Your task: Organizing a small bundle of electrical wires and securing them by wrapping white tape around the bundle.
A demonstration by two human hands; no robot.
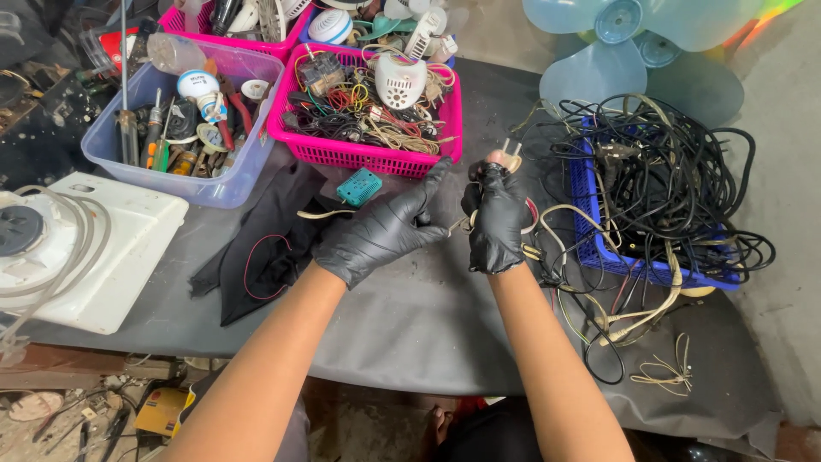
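Hiding most of the plug (510, 156), the right hand (496, 224) grips it.

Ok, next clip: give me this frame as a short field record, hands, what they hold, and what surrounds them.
Setting: cluttered workbench under a grey cloth
Right hand: black glove, closed around a two-pin plug with its pale cord trailing down
Left hand: black glove, fingers spread, beside the right hand; whether it touches the cord is unclear
Right side: blue basket heaped with black cables
Behind hands: pink basket of wires and small parts; clear tub of tools
Far left: white appliance housing
Top right: pale blue fan blade
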